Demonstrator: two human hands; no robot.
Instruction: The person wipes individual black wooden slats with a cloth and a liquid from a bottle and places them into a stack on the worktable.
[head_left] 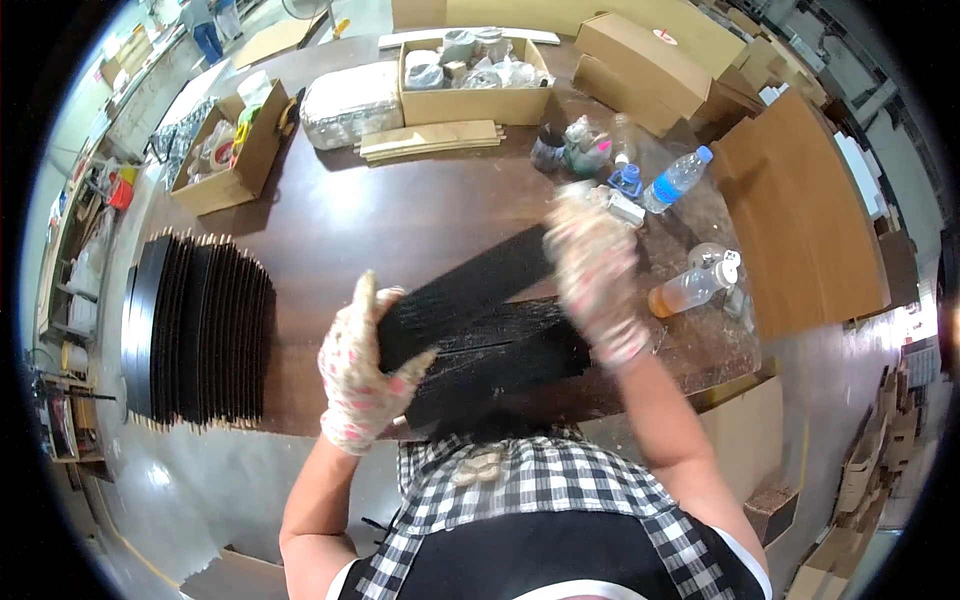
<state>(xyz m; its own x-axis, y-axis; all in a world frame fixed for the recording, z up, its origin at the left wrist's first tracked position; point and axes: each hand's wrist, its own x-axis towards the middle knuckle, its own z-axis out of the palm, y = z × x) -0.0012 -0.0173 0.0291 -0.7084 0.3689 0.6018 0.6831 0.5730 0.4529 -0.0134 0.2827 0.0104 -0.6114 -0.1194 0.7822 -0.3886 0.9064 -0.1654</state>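
Note:
A black, flat, rectangular panel (465,285) is tilted up over the near edge of the table. My left hand (360,365), in a white glove with pink marks, grips its left end, with the thumb on the near side. At the panel's right end is my right hand (595,270), gloved the same way and smeared by motion, so its fingers cannot be made out. Beneath the raised panel lie more black panels (500,375). On the left of the table a long row of black panels (200,330) stands packed on edge, pale wooden tips showing at both ends.
The brown table (310,220) holds a cardboard box of wrapped items (475,105), a plastic-wrapped bundle (352,105), wooden strips (430,142) and a smaller open box (230,150). To the right stand a water bottle (680,180), an orange-liquid bottle (690,290) and a large brown board (800,215).

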